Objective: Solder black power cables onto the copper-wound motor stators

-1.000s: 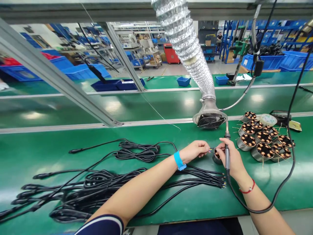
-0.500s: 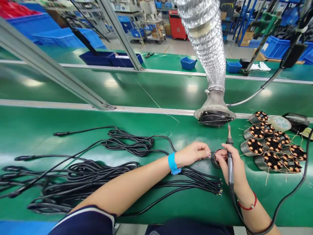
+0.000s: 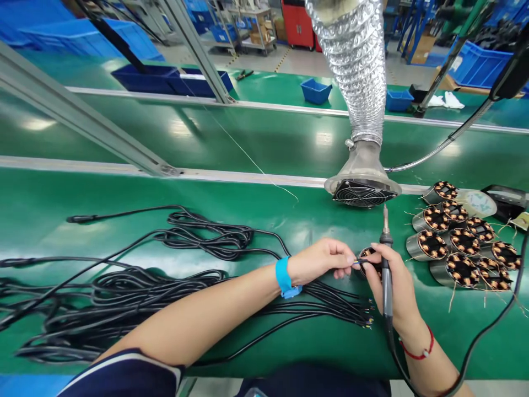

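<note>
My left hand (image 3: 324,260), with a blue band at the wrist, pinches thin blue and yellow wires (image 3: 356,262) between thumb and fingertips. In my right hand (image 3: 399,289) a soldering iron (image 3: 387,281) rests upright, its tip pointing away from me. The right thumb and forefinger also meet at the other end of the wires, where a short dark piece shows. Just behind these fingertips sits a motor stator (image 3: 367,252) with copper windings, partly hidden by the right hand. Black cables (image 3: 330,302) with bared coloured ends lie below my hands.
Several copper-wound stators (image 3: 460,270) stand grouped at the right. A fume extractor hood (image 3: 362,184) on a silver duct hangs above the bench. Coiled black cables (image 3: 210,237) spread over the left side. The iron's cord loops down the right. Blue bins (image 3: 316,91) stand beyond the rail.
The fingertips of both hands have come together at the wires, with more of the dark piece now showing between them. The view has tilted down slightly. The iron stays in my right hand.
</note>
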The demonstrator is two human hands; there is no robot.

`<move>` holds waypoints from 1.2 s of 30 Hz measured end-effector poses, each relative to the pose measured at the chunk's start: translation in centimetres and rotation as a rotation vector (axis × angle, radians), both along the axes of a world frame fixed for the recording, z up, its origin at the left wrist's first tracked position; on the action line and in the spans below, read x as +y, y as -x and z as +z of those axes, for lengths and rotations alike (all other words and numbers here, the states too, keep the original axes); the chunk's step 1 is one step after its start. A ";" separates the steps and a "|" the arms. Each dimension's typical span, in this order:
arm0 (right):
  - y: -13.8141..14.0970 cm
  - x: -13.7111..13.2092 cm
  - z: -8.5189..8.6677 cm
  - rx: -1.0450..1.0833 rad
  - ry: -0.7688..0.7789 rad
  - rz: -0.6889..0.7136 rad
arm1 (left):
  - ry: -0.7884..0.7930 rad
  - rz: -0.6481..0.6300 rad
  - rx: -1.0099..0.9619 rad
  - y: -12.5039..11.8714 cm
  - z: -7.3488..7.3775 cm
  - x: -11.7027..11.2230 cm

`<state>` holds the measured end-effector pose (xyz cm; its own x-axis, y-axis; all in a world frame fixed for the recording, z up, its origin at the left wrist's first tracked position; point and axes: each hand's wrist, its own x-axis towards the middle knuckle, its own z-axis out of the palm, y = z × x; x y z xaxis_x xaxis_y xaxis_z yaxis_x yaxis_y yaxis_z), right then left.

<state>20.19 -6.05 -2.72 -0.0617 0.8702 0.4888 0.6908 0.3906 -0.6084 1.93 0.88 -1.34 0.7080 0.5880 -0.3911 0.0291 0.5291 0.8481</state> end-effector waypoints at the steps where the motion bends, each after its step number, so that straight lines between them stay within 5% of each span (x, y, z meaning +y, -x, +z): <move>1: 0.1 0.0 -0.2 0.014 0.011 -0.018 | -0.009 -0.033 -0.001 -0.1 -0.3 -0.1; 4: 0.4 0.1 -0.8 0.021 0.036 -0.066 | -0.095 -0.059 0.022 -0.6 -0.8 -0.5; 10: 0.1 0.2 -0.7 0.091 0.041 -0.088 | -0.324 0.144 0.205 -0.1 0.6 1.1; 14: -1.2 0.3 -0.4 0.129 -0.053 -0.184 | -0.400 0.292 0.367 2.2 1.4 5.2; 23: -1.4 -0.2 -0.8 0.212 0.053 -0.179 | -0.783 0.498 0.700 11.2 1.6 15.3; 31: -1.3 0.2 -1.6 0.211 0.122 -0.219 | -0.947 0.242 0.922 13.7 -1.0 15.2; 36: -2.5 0.9 -2.6 0.134 0.057 -0.219 | -0.966 0.271 0.970 14.3 0.8 13.3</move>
